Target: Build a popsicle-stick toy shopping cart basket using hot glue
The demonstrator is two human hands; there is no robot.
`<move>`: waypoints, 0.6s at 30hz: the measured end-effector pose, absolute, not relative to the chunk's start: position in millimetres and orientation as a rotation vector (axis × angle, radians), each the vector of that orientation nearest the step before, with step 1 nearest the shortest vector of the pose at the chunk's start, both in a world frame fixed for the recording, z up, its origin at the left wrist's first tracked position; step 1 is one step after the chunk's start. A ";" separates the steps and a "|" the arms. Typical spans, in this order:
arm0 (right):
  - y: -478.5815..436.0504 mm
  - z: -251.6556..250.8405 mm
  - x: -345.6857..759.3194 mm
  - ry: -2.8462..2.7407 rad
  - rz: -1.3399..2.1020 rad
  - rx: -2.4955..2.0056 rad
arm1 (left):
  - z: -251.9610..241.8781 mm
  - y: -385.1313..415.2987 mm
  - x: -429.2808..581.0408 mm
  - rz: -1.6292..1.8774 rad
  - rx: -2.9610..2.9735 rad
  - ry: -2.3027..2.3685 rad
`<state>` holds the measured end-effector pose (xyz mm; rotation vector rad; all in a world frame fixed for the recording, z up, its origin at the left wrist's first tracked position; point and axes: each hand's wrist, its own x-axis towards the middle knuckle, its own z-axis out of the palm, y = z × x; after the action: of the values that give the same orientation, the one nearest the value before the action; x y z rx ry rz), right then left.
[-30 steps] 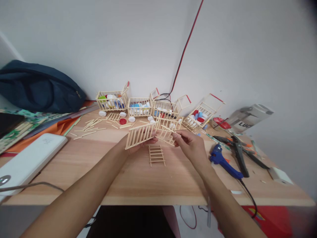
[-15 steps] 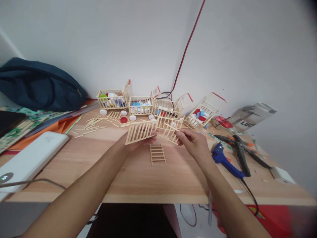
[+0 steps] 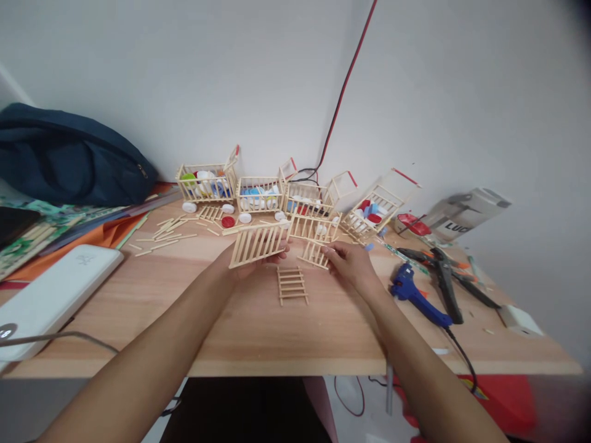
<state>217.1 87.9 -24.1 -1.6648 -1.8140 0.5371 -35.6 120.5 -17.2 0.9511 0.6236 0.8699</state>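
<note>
My left hand (image 3: 247, 266) is closed around a slatted panel (image 3: 257, 245) made of thin wooden sticks, held tilted above the table. My right hand (image 3: 353, 264) pinches a smaller stick panel (image 3: 314, 253) at its right side, just right of the first and apart from it. Between and below both hands, a ladder-like stick panel (image 3: 292, 286) lies flat on the wood. Behind the hands stands another slatted stick frame (image 3: 314, 226); I cannot tell whether it touches the held pieces.
Several miniature stick carts (image 3: 260, 194) filled with bottle caps line the wall. Loose sticks (image 3: 166, 232) lie left, near a white power bank (image 3: 60, 295). On the right are a blue glue gun (image 3: 418, 298), black-handled pliers (image 3: 446, 283) and a white box (image 3: 521, 321).
The small panel in my right hand has turned and dropped slightly, lying flatter in view. My left hand keeps its panel almost unmoved. The whole view has shifted a little.
</note>
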 end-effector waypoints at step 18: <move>73.4 17.3 199.1 -1.896 0.157 -1.486 | -17.4 117.4 -28.8 0.818 0.940 0.583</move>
<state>199.1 73.4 17.3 -1.4860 -1.8956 0.1567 -28.8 117.4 -17.4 0.9396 0.5827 0.8181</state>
